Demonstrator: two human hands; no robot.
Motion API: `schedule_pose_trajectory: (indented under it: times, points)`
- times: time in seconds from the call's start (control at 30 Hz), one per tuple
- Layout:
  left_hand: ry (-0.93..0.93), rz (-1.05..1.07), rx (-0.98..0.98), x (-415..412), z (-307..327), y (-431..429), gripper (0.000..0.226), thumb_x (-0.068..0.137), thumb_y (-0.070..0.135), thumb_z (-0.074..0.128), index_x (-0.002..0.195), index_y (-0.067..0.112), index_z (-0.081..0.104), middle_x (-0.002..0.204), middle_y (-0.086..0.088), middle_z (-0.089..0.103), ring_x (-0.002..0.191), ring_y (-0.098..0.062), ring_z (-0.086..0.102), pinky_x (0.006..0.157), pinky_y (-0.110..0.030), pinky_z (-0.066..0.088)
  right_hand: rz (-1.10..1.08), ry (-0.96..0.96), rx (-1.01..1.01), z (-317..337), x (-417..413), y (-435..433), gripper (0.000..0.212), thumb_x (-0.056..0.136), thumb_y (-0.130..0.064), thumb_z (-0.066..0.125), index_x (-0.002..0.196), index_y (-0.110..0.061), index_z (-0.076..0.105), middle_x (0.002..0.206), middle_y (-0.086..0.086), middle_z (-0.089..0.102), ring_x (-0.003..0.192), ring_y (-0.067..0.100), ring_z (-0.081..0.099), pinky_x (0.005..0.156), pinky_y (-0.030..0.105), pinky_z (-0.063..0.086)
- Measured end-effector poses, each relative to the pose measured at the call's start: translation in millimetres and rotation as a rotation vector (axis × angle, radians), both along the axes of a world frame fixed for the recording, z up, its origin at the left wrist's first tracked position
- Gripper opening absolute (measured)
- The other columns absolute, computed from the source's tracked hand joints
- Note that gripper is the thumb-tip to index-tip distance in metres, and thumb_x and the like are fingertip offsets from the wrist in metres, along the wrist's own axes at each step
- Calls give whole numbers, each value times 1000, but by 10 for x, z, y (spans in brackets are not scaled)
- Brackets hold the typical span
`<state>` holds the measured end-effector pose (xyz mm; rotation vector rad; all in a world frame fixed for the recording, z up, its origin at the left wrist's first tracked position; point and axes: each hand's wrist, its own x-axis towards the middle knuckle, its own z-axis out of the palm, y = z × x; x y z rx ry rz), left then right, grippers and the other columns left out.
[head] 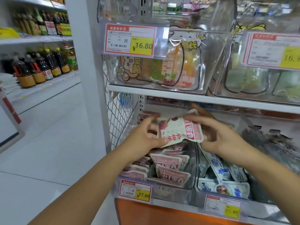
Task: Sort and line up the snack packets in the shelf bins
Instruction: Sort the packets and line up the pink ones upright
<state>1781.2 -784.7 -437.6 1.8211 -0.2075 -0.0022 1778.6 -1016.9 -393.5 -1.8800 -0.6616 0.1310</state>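
Packet [180, 130], white and pink, printed with red berries and the red characters 杨梅果, held up above the clear bin [192, 161] of matching pink packets [168, 168]. Pinched at its left edge by curled fingers [162, 141] of the left hand [142, 138], at its right edge by thumb and fingers of the right hand [222, 138]. Below the packet, price tag [135, 190] reading ¥17.60. Right of the packet, blue-and-white packets [222, 172] in the neighbouring bin. Above the packet, white shelf [178, 93] and upper tag [129, 40] reading ¥16.80. Far left of the packet, bottles [40, 69] on store shelving, pale tiled floor [48, 127].
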Motion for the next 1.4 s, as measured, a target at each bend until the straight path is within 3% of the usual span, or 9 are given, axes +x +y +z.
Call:
schedule_pose_trajectory:
  times: [0.07,0.17,0.27,0.4,0.6,0.73,0.9,1.07,1.4]
  points:
    - [-29,55,-8,21,-18,-19,71,75,11,81,134,28,45,105,2,67,95,-13,69,91,-41,54,5,150,83,-30,-17,35,73,76,9,68,135,-29,48,130,-14,60,118,3,58,94,18,48]
    - [-102,94,37,43,-22,-93,77,73,12,82,137,28,42,101,4,64,91,-7,68,88,-38,56,-254,-21,-49,-29,43,144,58,85,-12,71,128,-41,45,106,-14,70,95,3,67,80,18,54]
    - [-274,149,422,85,-35,-90,84,77,33,79,146,32,32,114,13,60,99,0,59,89,-26,50,-519,-220,-304,137,209,187,26,87,-22,69,105,-30,51,89,-6,68,73,15,66,59,27,51]
    - [-383,45,822,144,-126,45,44,85,46,66,126,31,61,126,10,60,113,-8,49,97,-28,40,-501,-96,-581,347,419,177,16,89,-39,63,99,-28,55,78,-4,60,58,15,53,50,25,42]
    - [-336,9,773,185,-220,142,22,88,36,66,110,37,70,121,18,62,115,-4,47,104,-29,36,-58,-290,-882,49,796,425,25,86,-11,65,96,-33,60,97,-10,61,93,12,58,78,29,49]
    - [-333,26,772,181,-206,137,23,86,33,69,108,39,71,122,19,62,115,-3,47,104,-29,35,-4,-377,-1127,-64,1123,563,22,86,-18,66,107,-27,68,99,-10,58,96,11,52,78,24,37]
    - [-330,78,753,189,-192,116,23,84,30,70,106,35,72,116,18,65,112,-4,50,100,-27,39,-45,-463,-1283,-158,1442,626,25,87,-14,60,107,-23,73,109,-3,69,96,17,63,83,26,50]
    - [-295,140,753,213,-189,118,33,83,33,70,116,35,66,121,14,61,111,-6,51,95,-27,43,-29,-301,-946,46,1152,616,13,90,-35,64,100,-27,68,93,-16,63,84,5,58,66,18,38]
    - [-263,173,722,236,-173,127,28,84,22,70,112,25,71,116,5,63,110,-12,51,89,-18,34,189,19,-918,92,994,704,26,82,-30,67,104,-44,68,88,-1,71,70,13,58,65,29,42]
